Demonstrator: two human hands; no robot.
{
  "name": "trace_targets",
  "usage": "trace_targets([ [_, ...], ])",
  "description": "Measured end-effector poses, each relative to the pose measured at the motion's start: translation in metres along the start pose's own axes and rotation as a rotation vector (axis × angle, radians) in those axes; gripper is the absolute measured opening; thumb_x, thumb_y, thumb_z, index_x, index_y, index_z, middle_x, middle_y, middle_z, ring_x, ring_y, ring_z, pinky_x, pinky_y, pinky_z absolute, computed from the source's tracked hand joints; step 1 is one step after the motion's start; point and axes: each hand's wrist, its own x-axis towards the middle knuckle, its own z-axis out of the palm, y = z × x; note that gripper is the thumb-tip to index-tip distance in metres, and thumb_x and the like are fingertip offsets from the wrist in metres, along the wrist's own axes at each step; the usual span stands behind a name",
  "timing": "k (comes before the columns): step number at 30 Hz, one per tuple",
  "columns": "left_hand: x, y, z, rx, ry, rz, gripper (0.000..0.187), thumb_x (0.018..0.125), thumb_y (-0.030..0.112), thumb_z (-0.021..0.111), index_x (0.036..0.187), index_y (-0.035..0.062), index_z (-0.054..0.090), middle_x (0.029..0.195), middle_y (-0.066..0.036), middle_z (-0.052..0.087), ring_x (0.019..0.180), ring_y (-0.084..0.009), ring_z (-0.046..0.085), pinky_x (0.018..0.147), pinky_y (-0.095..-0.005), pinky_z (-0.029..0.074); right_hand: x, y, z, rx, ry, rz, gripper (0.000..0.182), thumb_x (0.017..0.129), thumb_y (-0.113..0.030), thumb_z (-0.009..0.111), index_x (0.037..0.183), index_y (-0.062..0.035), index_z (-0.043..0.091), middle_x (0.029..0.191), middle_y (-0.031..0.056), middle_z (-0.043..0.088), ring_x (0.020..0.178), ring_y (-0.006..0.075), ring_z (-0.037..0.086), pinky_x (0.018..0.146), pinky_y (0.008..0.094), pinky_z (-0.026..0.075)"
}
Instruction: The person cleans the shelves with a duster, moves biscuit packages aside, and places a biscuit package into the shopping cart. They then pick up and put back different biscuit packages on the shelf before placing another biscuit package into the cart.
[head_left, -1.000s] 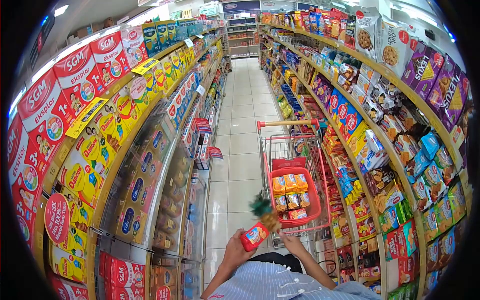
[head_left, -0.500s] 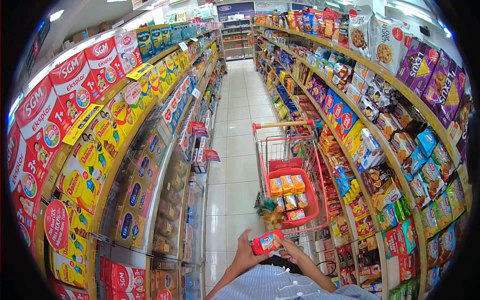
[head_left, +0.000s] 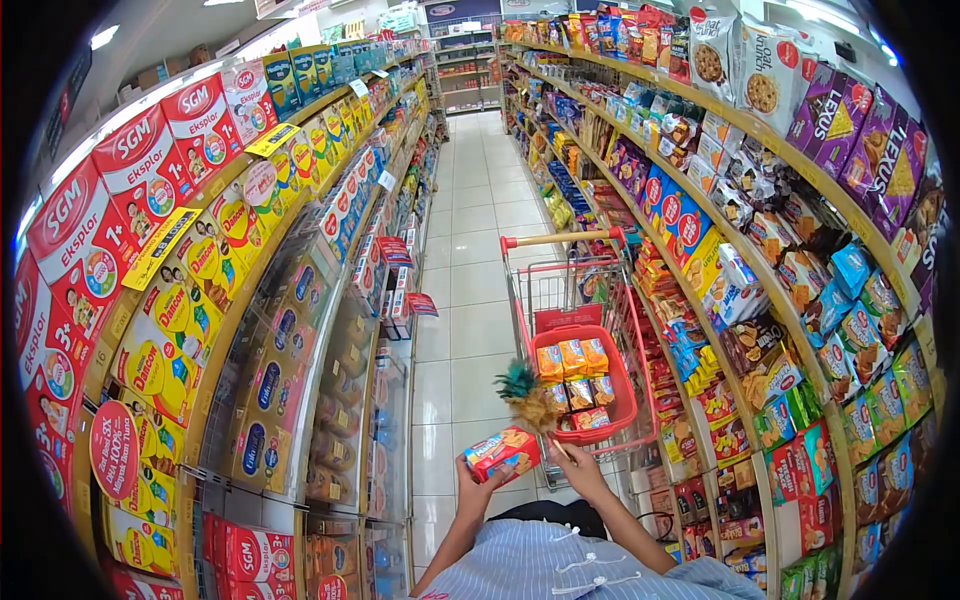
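Observation:
A red biscuit packet (head_left: 502,455) with pictures of biscuits on it lies tilted in my left hand (head_left: 480,486), whose fingers are closed around its lower left side. Just right of the packet, my right hand (head_left: 584,474) has its fingers stretched up and forward, beside the packet's right end. Beyond the hands, a pineapple-shaped thing (head_left: 528,400) with a teal top and fuzzy tan body is at the left side of a red basket (head_left: 626,412). Inside the basket sit several orange packets (head_left: 573,356) and darker packets (head_left: 580,396).
The basket is in a red-handled shopping cart (head_left: 560,240) ahead of me. Shelves of milk boxes (head_left: 155,370) line the left side, and shelves of biscuit packs (head_left: 780,385) line the right. A tiled aisle floor (head_left: 470,270) runs between them.
The red packet has shifted left and up, and now shows more of its front, in my left hand. My right hand has come off its right end and moved up. The pineapple-shaped thing appears higher.

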Motion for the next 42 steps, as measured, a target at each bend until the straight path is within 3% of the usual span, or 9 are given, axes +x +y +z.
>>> trace_targets([
  [9,-0.005,0.008,-0.024,0.457,0.116,0.34,0.08,0.069,0.008,0.084,0.128,0.0004,0.031,0.117,-0.016,0.052,0.108,-0.0237,0.056,0.093,-0.0339,0.046,-0.041,-0.051,0.003,-0.317,-0.275,-0.112,0.032,0.098,-0.033,0.053,0.105,-0.0062,0.069,0.063,0.0083,0.058,0.061,0.0155,0.058,0.061,0.0309,0.047],
  [14,-0.007,0.011,-0.025,0.493,0.112,0.416,0.079,0.067,0.006,0.083,0.129,0.0003,0.035,0.116,-0.015,0.05,0.108,-0.0244,0.057,0.093,-0.034,0.047,-0.011,0.019,-0.006,-0.399,0.067,-0.034,0.036,0.096,-0.038,0.056,0.1,-0.0055,0.07,0.07,0.0144,0.063,0.064,0.0229,0.062,0.063,0.0349,0.048],
  [18,-0.008,0.005,-0.027,0.469,0.085,0.388,0.079,0.067,0.007,0.084,0.129,-0.0002,0.035,0.117,-0.015,0.049,0.109,-0.0244,0.056,0.093,-0.0344,0.047,-0.016,0.007,-0.012,-0.283,0.089,-0.132,0.037,0.096,-0.038,0.057,0.099,-0.0037,0.07,0.072,0.0125,0.066,0.067,0.0197,0.062,0.066,0.0325,0.049],
  [20,-0.011,0.005,-0.026,0.456,0.071,0.373,0.079,0.067,0.008,0.084,0.129,-0.0005,0.036,0.118,-0.016,0.049,0.11,-0.0248,0.056,0.093,-0.0345,0.047,-0.025,-0.008,-0.008,-0.227,-0.098,-0.064,0.032,0.097,-0.029,0.058,0.1,0.0003,0.07,0.071,0.0051,0.062,0.07,0.0081,0.053,0.065,0.0267,0.045],
  [25,-0.016,0.009,-0.026,0.668,0.054,0.467,0.078,0.069,0.008,0.084,0.128,0.002,0.035,0.117,-0.015,0.052,0.107,-0.0218,0.058,0.092,-0.0342,0.049,-0.03,-0.005,0.005,-0.345,-0.293,-0.022,0.034,0.095,-0.034,0.059,0.104,-0.0042,0.071,0.078,0.0102,0.069,0.074,0.0128,0.062,0.069,0.0294,0.049],
  [28,-0.017,0.0,-0.029,0.544,0.045,0.37,0.076,0.068,0.009,0.084,0.127,-0.0004,0.038,0.116,-0.016,0.05,0.11,-0.0249,0.056,0.093,-0.0346,0.048,-0.026,0.036,0.011,-0.214,-0.083,-0.061,0.037,0.096,-0.038,0.057,0.104,-0.0046,0.071,0.076,0.0094,0.069,0.073,0.012,0.062,0.067,0.03,0.048],
  [34,-0.021,-0.004,-0.031,0.417,-0.075,0.282,0.081,0.07,0.006,0.083,0.131,0.0018,0.03,0.119,-0.015,0.05,0.111,-0.0224,0.057,0.095,-0.034,0.048,-0.035,0.03,0.003,-0.24,-0.064,0.21,0.049,0.096,-0.049,0.051,0.104,-0.0064,0.072,0.081,0.0109,0.07,0.07,0.0125,0.061,0.062,0.0297,0.046],
  [39,-0.026,0.004,-0.013,0.399,-0.248,0.123,0.086,0.071,0.006,0.084,0.134,0.0025,0.026,0.122,-0.016,0.049,0.115,-0.024,0.055,0.1,-0.0367,0.046,-0.041,0.002,0.008,0.387,-0.07,0.562,0.061,0.092,-0.061,0.051,0.122,-0.0085,0.06,0.074,-0.0009,0.062,0.045,0.0051,0.044,0.038,0.022,0.03],
  [42,-0.027,-0.014,-0.005,0.376,-0.47,0.144,0.094,0.071,0.015,0.086,0.137,0.0037,0.021,0.129,-0.016,0.042,0.123,-0.0245,0.048,0.103,-0.0375,0.044,-0.04,-0.006,0.009,0.549,-0.138,0.633,0.048,0.089,-0.061,0.056,0.095,-0.0142,0.059,0.057,-0.0077,0.044,0.036,0.0031,0.033,0.031,0.0208,0.019],
])
